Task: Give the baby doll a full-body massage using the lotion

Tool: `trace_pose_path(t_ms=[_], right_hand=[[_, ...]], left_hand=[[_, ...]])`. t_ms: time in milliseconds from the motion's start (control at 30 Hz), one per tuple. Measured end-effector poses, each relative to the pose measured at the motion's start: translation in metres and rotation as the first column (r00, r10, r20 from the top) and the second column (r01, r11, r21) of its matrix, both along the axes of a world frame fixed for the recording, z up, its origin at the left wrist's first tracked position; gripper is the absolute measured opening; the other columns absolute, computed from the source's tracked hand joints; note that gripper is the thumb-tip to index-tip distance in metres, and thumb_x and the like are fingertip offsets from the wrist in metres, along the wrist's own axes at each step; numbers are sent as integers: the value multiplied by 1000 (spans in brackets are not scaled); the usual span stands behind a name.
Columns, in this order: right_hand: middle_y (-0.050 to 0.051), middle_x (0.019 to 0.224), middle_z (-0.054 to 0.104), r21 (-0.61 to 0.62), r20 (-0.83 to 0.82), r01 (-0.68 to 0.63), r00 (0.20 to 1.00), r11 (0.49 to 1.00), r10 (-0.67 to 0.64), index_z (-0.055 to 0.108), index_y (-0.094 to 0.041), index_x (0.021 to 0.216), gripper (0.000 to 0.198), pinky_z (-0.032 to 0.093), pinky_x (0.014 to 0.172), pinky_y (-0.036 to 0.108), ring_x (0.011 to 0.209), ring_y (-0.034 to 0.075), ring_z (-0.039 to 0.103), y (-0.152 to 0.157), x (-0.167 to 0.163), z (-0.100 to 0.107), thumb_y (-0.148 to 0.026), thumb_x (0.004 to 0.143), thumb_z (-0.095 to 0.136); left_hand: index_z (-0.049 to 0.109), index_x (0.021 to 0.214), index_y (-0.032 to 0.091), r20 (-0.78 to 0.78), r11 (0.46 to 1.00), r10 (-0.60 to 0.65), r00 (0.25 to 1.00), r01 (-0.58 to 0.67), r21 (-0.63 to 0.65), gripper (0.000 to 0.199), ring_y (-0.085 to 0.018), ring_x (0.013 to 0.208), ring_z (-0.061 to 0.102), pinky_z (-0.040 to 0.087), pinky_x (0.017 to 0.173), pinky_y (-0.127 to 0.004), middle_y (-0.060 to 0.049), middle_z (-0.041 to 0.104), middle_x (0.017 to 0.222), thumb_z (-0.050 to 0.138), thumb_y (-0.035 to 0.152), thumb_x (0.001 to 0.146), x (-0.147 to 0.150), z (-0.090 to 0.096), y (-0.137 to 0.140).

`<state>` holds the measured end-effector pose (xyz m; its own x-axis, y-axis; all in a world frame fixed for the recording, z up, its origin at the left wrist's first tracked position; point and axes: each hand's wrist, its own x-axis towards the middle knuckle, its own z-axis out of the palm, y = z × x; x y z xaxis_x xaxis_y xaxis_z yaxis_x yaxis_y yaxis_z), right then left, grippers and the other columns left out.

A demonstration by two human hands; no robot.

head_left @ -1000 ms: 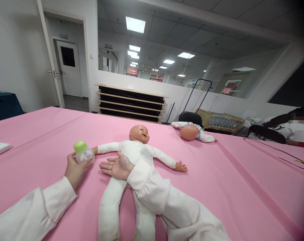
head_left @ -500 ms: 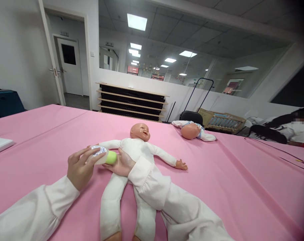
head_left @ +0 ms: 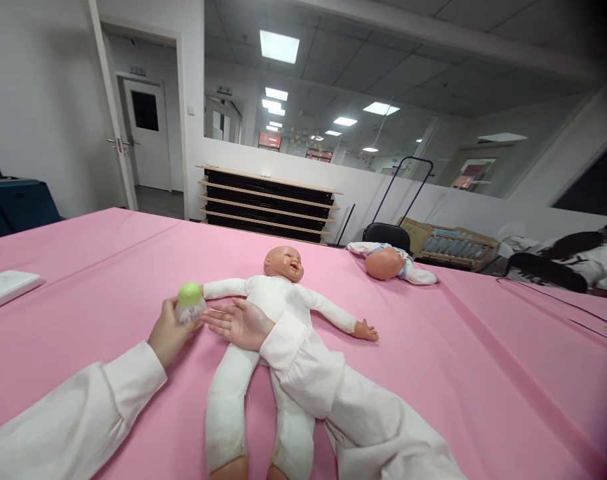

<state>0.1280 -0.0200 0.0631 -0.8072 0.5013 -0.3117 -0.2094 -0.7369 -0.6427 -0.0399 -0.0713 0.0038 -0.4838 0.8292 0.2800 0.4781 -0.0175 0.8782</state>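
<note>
A small clear bottle (head_left: 190, 311) with a green cap stands upright, cap on top, in my left hand (head_left: 169, 333), whose fingers are closed around it. My right hand (head_left: 243, 325) is open with its palm up and fingers stretched toward the bottle, holding nothing solid. Its fingertips come very near the bottle; whether they touch cannot be made out. Under my right hand and forearm a baby doll (head_left: 271, 297) with a white cloth body lies on its back, arms spread, head away from me. My right sleeve hides part of its belly and one leg.
The pink-covered table (head_left: 108, 287) bears a second doll (head_left: 386, 263) at its far side, a white flat box (head_left: 11, 290) at left and black cables (head_left: 558, 300) at right. Behind stand stacked boards (head_left: 268, 205) and a wooden crib (head_left: 453, 247). A person (head_left: 588, 257) is at the far right.
My left hand has turned the bottle from lying cap-first over my right palm to upright, and drawn it left. My right hand now lies open with its palm bare.
</note>
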Motion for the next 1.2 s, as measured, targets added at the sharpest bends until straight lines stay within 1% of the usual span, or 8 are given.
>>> trace_pose_path(t_ms=[100, 300, 433, 633, 867, 933, 1033, 1200], right_hand=[[17, 110, 57, 18, -16, -11, 1000, 1000, 11, 55, -2, 103, 45, 40, 92, 30, 94, 17, 60, 2, 1, -1, -32, 91, 23], [15, 120, 52, 107, -104, -62, 992, 992, 73, 55, -5, 108, 52, 36, 97, 32, 100, 16, 57, -10, 5, 15, -38, 91, 18], [13, 123, 50, 191, -197, -193, 953, 962, 231, 51, -9, 116, 59, 27, 104, 32, 112, 16, 49, -45, 14, 48, -51, 89, 20], [12, 135, 38, 402, -265, 9, 958, 915, 107, 52, -14, 116, 63, 20, 106, 38, 124, 15, 37, -77, 36, 100, -51, 88, 10], [11, 119, 55, 524, 7, -50, 999, 850, 54, 62, -20, 102, 50, 39, 91, 50, 115, 26, 47, -71, 68, 85, -54, 86, 29], [12, 116, 56, 651, 71, -35, 997, 759, -16, 58, -17, 109, 50, 37, 94, 50, 107, 25, 54, -52, 93, 74, -55, 83, 38], [9, 109, 60, 935, 204, -70, 909, 349, -365, 62, -16, 101, 37, 34, 98, 44, 104, 23, 55, -9, 129, 59, -43, 77, 55], [6, 107, 62, 936, 229, -336, 812, -109, -537, 64, -18, 101, 27, 35, 98, 39, 105, 20, 54, 58, 120, 46, -27, 81, 49]], left_hand=[[34, 117, 17, -118, 994, -102, 988, 96, -53, 69, -28, 96, 57, 47, 78, -42, -11, 55, 108, 61, 49, 62, 0, -6, 2], [19, 138, 16, -641, 843, 180, 746, 219, 491, 63, -28, 125, 34, 27, 102, -45, -15, 36, 135, 43, 30, 81, 35, 35, -35], [23, 139, 23, -878, 749, 108, 467, 543, 381, 56, -23, 128, 31, 9, 109, -44, -6, 45, 132, 36, 41, 87, 58, 67, -59], [23, 138, 23, -925, 752, 119, 361, 576, 321, 61, -21, 132, 23, 0, 108, -47, -6, 40, 135, 20, 55, 87, 72, 86, -67], [35, 133, 31, -968, 747, 92, 234, 626, 222, 48, -20, 129, 30, -4, 109, -43, -1, 36, 138, 37, 46, 87, 75, 113, -58], [36, 132, 28, -969, 784, 25, 245, 596, 171, 47, -22, 129, 30, 4, 109, -44, -3, 37, 138, 40, 38, 87, 64, 114, -52], [39, 131, 23, -960, 741, -155, 233, 670, 43, 44, -23, 129, 29, 17, 106, -44, -4, 41, 135, 39, 30, 87, 60, 104, -39], [51, 119, 21, -829, 420, -555, 70, 884, -206, 35, -19, 112, 50, 35, 97, -33, -4, 56, 120, 42, 28, 86, 109, 89, 3]])
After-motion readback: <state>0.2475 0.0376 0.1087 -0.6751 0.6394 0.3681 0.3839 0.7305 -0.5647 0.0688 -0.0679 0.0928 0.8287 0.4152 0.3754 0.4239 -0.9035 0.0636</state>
